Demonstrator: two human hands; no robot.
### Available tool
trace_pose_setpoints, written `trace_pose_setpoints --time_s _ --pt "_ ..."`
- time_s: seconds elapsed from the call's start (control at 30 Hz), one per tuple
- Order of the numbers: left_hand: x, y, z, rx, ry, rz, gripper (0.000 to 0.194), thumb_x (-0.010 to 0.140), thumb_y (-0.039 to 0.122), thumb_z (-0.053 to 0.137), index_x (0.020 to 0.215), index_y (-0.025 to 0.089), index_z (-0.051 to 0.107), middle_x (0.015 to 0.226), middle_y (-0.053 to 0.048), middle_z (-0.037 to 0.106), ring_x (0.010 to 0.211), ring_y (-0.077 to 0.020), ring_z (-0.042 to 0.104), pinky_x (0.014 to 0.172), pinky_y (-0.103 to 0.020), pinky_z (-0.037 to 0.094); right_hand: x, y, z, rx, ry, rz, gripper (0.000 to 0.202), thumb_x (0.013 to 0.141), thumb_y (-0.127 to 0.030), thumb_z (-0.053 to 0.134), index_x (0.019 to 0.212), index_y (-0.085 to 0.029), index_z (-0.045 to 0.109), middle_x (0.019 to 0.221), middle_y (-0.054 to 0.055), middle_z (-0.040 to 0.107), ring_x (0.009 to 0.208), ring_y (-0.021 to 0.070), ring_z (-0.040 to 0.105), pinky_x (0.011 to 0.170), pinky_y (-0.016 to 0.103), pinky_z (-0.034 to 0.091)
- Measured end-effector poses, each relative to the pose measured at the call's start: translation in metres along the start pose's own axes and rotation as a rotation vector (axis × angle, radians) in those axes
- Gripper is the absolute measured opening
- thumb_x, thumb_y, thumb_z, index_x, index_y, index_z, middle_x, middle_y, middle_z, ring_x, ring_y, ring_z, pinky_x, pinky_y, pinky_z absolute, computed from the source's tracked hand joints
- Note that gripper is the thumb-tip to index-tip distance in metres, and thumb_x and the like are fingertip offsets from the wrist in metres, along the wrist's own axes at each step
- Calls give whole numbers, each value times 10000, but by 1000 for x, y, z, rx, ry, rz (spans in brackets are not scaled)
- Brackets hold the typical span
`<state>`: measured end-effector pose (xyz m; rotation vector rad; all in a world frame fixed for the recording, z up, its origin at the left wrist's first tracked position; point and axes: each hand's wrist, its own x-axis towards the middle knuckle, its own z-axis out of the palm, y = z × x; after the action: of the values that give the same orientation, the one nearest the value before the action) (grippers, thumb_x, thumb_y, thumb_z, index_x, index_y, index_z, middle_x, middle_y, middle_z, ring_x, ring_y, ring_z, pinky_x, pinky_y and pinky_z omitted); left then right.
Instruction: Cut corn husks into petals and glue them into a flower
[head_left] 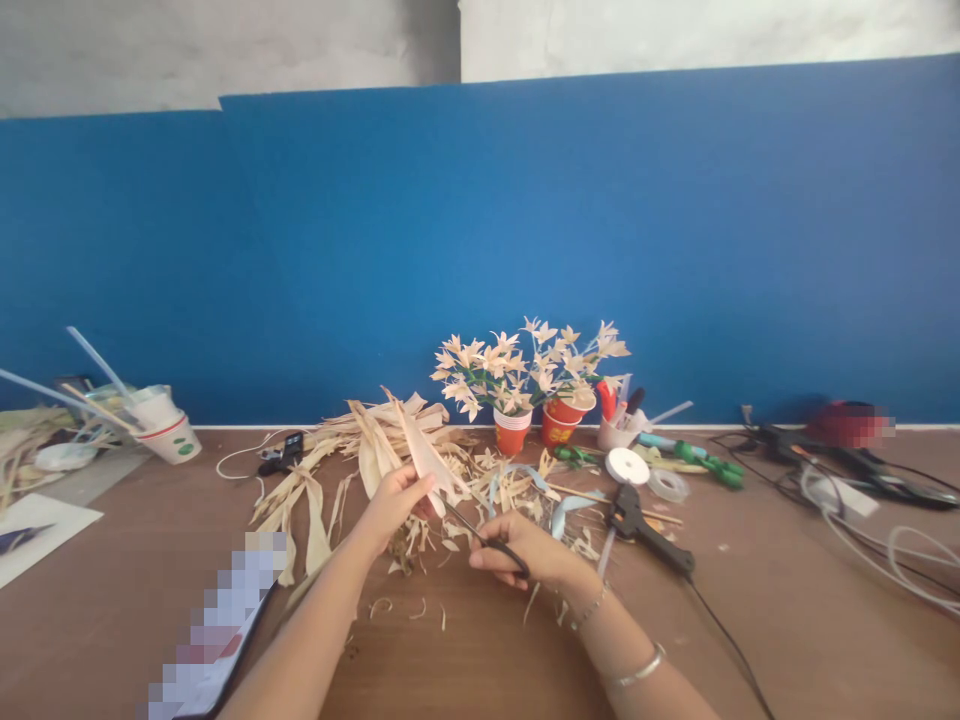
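My left hand point(403, 505) pinches a pale, pointed piece of dried husk point(426, 450), which stands up and leans to the left. Black-handled scissors point(504, 552) are in my right hand point(529, 550), with fingers wrapped round the handles. Their blades point up and left to the lower edge of the husk piece; whether they are cutting into it, I cannot tell. Behind my left hand spreads a heap of dried husks point(330, 455). Curled scraps and trimmings point(420, 545) lie around and below both hands.
Pale flowers point(495, 360) stand in red paper cups point(512, 432) by the blue panel point(480, 220). To the right lie a black glue gun point(649, 530), a white ribbon spool point(627, 466) and cables point(862, 540). A white cup point(178, 440) tilts at left, near a phone-like slab point(225, 635).
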<state>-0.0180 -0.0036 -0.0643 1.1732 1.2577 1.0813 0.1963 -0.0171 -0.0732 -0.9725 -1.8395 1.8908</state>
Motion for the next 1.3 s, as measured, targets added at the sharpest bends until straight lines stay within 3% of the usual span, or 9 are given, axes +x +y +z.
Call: trace_pose_setpoints --time_s 0.5,0.77,1.3 --pt "-2 1 0 149 -17 45 274 677 395 677 599 172 539 490 56 516 427 -105 509 443 -211 394 3 7 -3 -97 16 49 299 685 -419 700 686 -132 614 392 -86 470 310 31 398 300 120 274" --pt "5 -7 -3 276 173 112 254 726 385 618 607 185 517 448 33 561 447 -152 578 456 -231 429 5 11 -4 -62 -8 43 309 708 -436 681 750 -137 613 455 -56 560 346 50 479 337 126 360" --pt "1 -2 4 142 166 2 258 700 395 639 604 199 501 417 30 573 429 -173 601 416 -243 450 5 8 2 -150 48 81 259 711 -387 673 734 -132 628 428 -65 526 322 42 444 313 121 329"
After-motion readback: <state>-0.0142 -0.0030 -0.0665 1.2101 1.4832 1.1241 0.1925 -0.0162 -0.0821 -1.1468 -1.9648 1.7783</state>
